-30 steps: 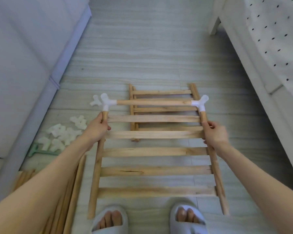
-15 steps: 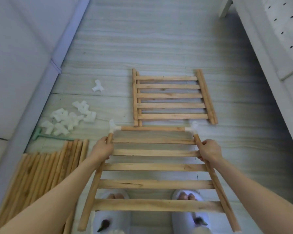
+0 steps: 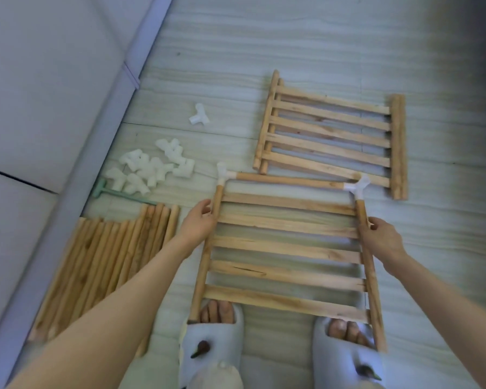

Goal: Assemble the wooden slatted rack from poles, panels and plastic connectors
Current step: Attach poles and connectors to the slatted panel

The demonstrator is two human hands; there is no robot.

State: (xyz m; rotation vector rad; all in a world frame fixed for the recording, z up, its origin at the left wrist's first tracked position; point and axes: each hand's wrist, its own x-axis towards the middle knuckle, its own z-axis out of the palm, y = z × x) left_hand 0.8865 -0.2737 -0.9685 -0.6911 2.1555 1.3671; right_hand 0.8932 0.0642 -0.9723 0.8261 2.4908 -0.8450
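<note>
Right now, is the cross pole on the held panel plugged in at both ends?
Yes. The cross pole enters a white connector at the left and right corners of the panel.

One view is given, taken from the head. The floor [image 3: 306,37] is looked down on from above, with both arms and feet seen close below.
</note>
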